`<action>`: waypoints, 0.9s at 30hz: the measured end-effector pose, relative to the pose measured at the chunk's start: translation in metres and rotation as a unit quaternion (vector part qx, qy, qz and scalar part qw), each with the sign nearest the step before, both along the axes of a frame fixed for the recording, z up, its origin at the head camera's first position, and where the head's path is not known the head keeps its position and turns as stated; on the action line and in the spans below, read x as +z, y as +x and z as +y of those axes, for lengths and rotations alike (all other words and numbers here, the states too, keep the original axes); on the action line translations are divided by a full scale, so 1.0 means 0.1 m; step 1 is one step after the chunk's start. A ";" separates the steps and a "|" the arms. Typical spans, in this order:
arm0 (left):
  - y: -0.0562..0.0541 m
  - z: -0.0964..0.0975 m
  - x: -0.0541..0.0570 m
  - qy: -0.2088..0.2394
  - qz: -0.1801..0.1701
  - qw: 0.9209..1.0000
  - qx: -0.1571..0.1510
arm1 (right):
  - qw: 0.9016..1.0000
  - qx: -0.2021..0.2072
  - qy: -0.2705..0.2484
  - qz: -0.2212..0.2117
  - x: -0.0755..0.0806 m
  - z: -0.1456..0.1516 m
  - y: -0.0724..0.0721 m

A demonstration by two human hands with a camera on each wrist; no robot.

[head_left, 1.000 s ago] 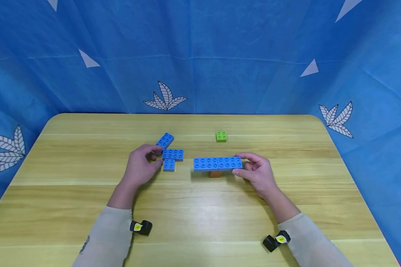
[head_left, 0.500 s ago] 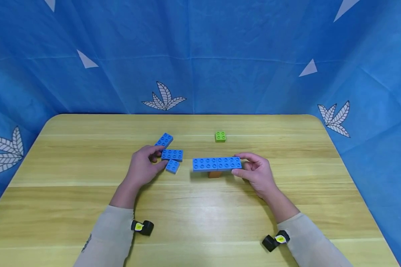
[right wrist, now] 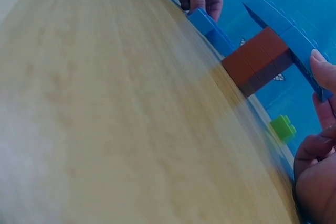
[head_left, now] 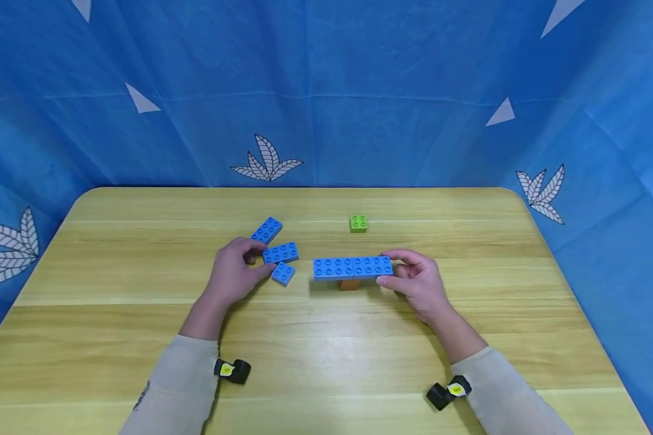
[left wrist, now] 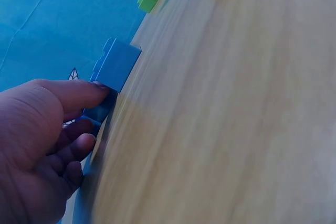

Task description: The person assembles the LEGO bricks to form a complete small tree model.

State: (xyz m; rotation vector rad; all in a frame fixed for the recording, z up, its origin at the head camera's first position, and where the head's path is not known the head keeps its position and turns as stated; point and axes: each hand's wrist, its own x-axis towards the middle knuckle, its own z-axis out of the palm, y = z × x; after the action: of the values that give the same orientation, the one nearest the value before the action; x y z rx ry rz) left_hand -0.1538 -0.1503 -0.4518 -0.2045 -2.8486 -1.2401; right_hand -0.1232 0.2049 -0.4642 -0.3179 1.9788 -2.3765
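Observation:
My left hand [head_left: 234,273] is at a group of blue bricks on the table. Its thumb and index finger pinch the left end of a blue 2x4 brick [head_left: 280,253], the thumb also against a small blue 2x2 brick [head_left: 283,273]. Another blue 2x4 brick [head_left: 266,229] lies slanted just behind. With thumb and index finger, my right hand [head_left: 421,286] grips the right end of a row of two blue bricks [head_left: 354,267] set end to end. That row rests across a short brown brick stack [right wrist: 257,60], mostly hidden beneath it in the head view.
A green 2x2 brick [head_left: 358,223] stands farther back on the wooden table [head_left: 326,362]. Beyond the table's back edge hangs a blue patterned cloth [head_left: 359,121].
The small blue brick has shifted right and turned beside my left thumb. The middle blue 2x4 brick has swung slightly, its right end away from me. My right hand stays put.

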 end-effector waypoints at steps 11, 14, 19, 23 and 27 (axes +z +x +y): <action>0.01 0.00 0.02 -0.007 -0.016 1.000 0.005 | 1.000 0.000 -0.004 0.001 -0.02 0.01 0.00; 0.00 0.00 0.03 -0.008 -0.014 1.000 0.001 | 1.000 0.001 -0.006 0.001 -0.01 0.01 0.00; 0.01 0.01 0.04 -0.003 -0.022 1.000 0.006 | 1.000 0.000 -0.007 0.000 0.00 0.01 0.01; 0.03 0.04 0.07 0.009 -0.029 0.999 0.016 | 1.000 0.000 -0.008 -0.002 0.00 0.00 0.00; 0.04 0.08 0.14 0.029 -0.017 0.999 0.013 | 1.000 -0.001 -0.008 -0.002 0.01 0.01 0.00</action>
State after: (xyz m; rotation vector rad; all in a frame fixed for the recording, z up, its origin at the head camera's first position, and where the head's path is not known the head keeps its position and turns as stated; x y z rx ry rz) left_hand -0.1497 -0.1424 -0.4382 -0.1446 -2.8295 -1.3322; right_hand -0.1235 0.2054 -0.4635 -0.3113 1.9604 -2.3925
